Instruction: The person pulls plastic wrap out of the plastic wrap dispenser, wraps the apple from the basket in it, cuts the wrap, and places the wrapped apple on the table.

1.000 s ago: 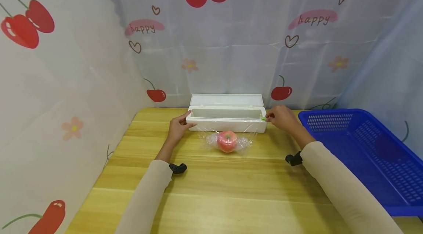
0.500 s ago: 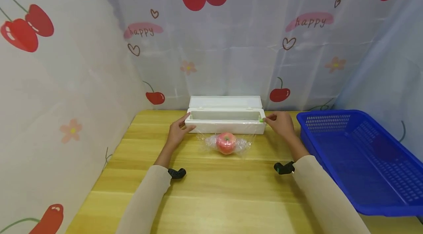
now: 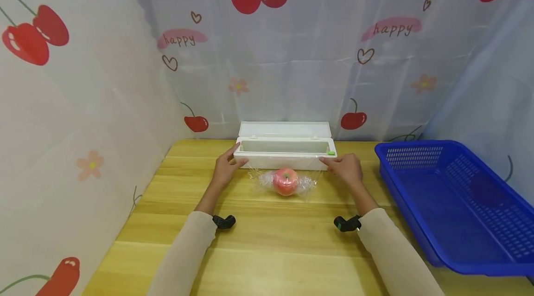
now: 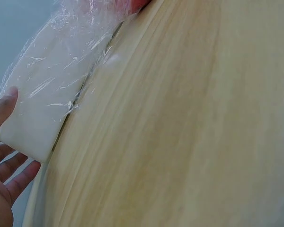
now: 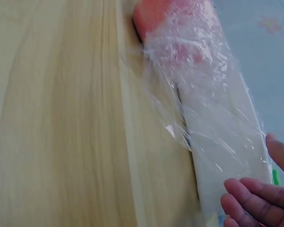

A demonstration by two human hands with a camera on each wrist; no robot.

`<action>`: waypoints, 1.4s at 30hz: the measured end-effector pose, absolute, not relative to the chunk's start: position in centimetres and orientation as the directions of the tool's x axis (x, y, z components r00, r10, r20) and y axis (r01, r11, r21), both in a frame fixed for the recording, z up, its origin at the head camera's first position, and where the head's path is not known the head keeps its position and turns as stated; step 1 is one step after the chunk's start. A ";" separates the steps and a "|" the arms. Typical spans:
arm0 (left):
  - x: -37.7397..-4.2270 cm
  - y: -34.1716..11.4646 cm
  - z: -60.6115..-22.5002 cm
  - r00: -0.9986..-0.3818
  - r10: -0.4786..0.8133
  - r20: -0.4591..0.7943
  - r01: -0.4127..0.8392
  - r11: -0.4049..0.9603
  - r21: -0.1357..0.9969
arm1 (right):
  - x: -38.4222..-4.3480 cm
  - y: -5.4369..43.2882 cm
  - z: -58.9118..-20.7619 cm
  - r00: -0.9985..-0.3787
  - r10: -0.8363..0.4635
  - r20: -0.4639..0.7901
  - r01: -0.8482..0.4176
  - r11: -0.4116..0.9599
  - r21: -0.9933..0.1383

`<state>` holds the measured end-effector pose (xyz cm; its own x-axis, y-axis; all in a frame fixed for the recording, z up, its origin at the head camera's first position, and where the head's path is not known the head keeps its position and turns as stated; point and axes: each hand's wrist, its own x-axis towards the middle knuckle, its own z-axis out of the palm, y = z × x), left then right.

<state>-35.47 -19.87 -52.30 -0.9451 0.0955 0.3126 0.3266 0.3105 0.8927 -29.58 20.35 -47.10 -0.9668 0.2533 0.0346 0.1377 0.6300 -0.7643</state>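
Note:
A white cling film dispenser [image 3: 288,161] sits with its lid [image 3: 285,128] raised, near the table's back edge. In front of it lies a red apple [image 3: 285,182] wrapped in clear cling film [image 3: 306,182], which still runs up to the box front. My left hand [image 3: 224,168] holds the dispenser's left end, thumb on the front face and fingers at the end. At the right front corner is my right hand [image 3: 345,168], its fingertips at the film; thumb and fingers stand apart in the right wrist view. The green slide cutter [image 3: 331,153] rests at the dispenser's right end.
A large blue plastic basket [image 3: 434,245] stands on the right side of the wooden table [image 3: 275,249]. A cherry-patterned curtain [image 3: 288,68] hangs behind and at both sides.
My right hand has let go of the green slide cutter at the right end and moved left and down to the dispenser's front. The left hand keeps its place.

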 end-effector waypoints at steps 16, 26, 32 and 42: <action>-34.0 -19.8 -51.3 -0.946 0.082 0.315 0.323 0.357 0.876 | -29.2 19.2 -47.7 -0.978 0.182 0.107 -0.033 0.367 -0.930; -32.2 -18.8 -49.8 -0.871 0.052 0.488 0.460 0.431 0.776 | -28.2 19.8 -47.1 -0.986 0.109 0.125 -0.071 0.405 -0.912; -31.5 -18.9 -49.9 -0.828 0.097 0.552 0.543 0.381 0.748 | -27.7 20.2 -47.3 -0.989 0.107 0.101 -0.054 0.378 -0.924; -30.9 -19.7 -49.8 -0.886 0.223 0.407 0.456 0.251 0.854 | -26.8 21.1 -47.2 -0.995 0.045 0.091 -0.065 0.397 -0.916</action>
